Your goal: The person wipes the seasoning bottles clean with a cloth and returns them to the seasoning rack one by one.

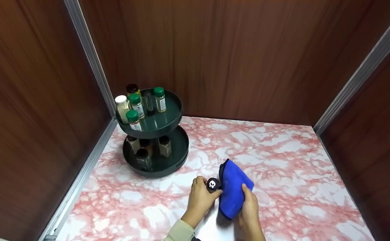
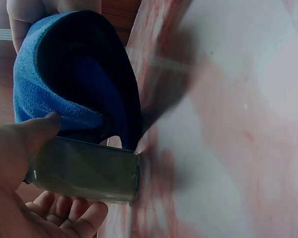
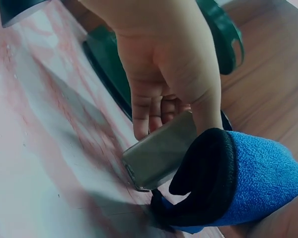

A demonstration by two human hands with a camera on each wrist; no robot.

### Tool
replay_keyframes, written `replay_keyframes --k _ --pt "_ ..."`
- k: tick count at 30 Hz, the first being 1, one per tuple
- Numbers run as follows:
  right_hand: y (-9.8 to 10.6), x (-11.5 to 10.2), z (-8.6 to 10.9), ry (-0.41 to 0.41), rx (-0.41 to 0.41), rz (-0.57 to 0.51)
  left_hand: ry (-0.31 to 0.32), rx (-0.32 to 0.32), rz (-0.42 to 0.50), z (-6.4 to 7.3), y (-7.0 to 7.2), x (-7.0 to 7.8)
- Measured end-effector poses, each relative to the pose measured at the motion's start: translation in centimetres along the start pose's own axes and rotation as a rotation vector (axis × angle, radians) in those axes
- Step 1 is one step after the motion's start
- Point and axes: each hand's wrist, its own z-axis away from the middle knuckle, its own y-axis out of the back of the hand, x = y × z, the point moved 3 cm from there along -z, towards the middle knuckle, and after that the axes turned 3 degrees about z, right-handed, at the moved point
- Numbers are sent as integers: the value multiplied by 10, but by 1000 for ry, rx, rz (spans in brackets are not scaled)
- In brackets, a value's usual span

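Observation:
My left hand holds a square glass spice jar by its sides, thumb on one face and fingers on the other. The jar's black cap carries a white mark and points up toward the head camera. Greyish-brown contents fill the glass. In my right hand is a blue towelling cloth with black edging, gripped at its right side and bent into a curve. The cloth's dark inner edge is right at the jar in the right wrist view, where the left fingers wrap the jar's far side.
At the back left stands a dark green two-tier turntable rack. Its upper tray bears several jars, some with green caps, one with a white cap. Several dark-capped jars stand below. Wood-grain panels enclose the pink marbled tabletop.

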Motion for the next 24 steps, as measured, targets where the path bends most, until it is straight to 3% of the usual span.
replay_keyframes --k 8,14,18,24 --pt "-2 -1 2 14 -17 -30 -49 -60 33 -2 9 3" --pt "-4 -3 4 60 -34 -74 -140 -208 25 -9 16 5" --pt "-7 -3 6 77 -65 -80 -167 -310 32 -13 19 7" --pt "-13 -9 6 86 -98 -72 -180 -379 108 -19 20 7"
